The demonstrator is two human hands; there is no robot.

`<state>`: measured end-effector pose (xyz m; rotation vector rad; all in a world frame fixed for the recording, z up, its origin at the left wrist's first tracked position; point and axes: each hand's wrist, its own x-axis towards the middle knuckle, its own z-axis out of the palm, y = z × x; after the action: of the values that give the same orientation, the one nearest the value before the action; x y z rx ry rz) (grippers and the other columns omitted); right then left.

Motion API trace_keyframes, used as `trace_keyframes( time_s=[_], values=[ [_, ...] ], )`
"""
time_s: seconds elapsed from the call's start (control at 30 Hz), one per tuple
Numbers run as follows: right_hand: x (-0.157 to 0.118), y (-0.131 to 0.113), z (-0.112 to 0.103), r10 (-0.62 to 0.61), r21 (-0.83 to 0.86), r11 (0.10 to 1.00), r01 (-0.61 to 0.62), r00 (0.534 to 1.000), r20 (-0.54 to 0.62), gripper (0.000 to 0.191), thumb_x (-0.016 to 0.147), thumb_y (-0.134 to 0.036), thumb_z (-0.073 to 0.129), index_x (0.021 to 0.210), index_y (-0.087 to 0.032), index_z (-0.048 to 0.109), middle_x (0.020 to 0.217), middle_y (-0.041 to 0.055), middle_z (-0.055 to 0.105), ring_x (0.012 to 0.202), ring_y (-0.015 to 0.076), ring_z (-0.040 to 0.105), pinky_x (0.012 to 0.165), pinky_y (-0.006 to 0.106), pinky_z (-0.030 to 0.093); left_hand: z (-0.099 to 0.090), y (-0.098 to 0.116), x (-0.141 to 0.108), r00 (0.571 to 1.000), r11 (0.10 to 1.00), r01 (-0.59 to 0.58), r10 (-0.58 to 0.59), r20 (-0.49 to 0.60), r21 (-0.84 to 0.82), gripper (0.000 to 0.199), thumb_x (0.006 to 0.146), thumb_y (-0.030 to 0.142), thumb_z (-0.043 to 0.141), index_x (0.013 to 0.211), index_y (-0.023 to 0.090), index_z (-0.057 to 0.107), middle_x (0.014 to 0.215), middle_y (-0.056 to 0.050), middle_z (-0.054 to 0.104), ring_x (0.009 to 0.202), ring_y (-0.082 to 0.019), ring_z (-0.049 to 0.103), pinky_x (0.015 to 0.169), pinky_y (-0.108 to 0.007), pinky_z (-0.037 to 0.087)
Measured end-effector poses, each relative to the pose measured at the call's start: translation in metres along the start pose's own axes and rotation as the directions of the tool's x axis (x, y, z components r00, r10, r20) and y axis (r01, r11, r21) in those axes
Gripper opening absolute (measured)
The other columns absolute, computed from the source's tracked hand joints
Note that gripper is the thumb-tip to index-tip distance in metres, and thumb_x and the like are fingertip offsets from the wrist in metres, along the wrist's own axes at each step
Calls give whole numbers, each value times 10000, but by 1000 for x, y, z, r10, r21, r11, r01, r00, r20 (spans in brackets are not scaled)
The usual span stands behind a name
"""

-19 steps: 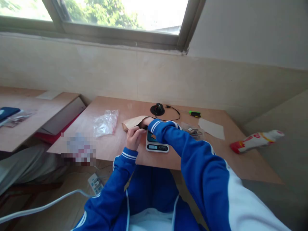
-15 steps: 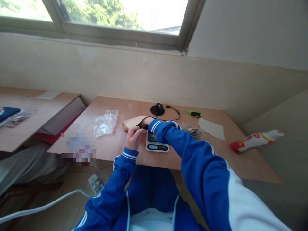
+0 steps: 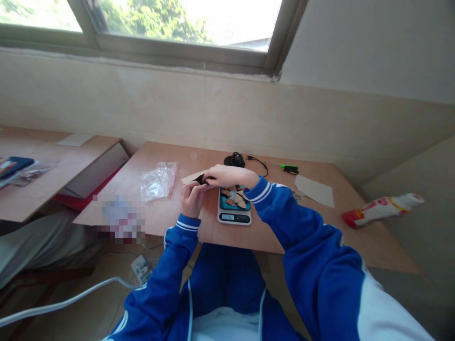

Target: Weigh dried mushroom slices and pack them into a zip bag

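A window spans the far wall, and below it stands a wooden desk, with a second desk to its left. Beside that, at the near left, shows a grey-clad leg of another person. At the right of the main desk lies a white and red bottle; at its left, a crumpled clear plastic bag. A pale paper sheet lies right of centre. Near the middle sits a white kitchen scale, its lit display facing the near edge. The right hand reaches over the scale's far left part, its fingers bent at the mouth of a brown paper bag; whether they grip anything, I cannot tell. The bag is just left of the scale, and the left hand, on its near side, pinches its edge between closed fingers. Beyond them stands a black round-based device. Brown, flake-like pieces rest on the scale's blue top. Far right are green-and-black handles.
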<state>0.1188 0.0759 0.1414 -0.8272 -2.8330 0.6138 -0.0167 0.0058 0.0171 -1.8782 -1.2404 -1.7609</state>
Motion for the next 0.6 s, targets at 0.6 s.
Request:
trace_keyframes(
  time_s=[0.6],
  values=[
    [-110, 70, 91, 502, 590, 789, -171, 732, -460, 254, 862, -295, 545, 1030, -171, 689, 1074, 87, 701, 1007, 212, 638, 924, 382, 473, 34, -51, 103, 929, 921, 354, -367, 57, 162, 212, 824, 199, 566, 1031, 168, 598, 1128, -111, 472, 1131, -246, 474, 1033, -417, 379]
  ],
)
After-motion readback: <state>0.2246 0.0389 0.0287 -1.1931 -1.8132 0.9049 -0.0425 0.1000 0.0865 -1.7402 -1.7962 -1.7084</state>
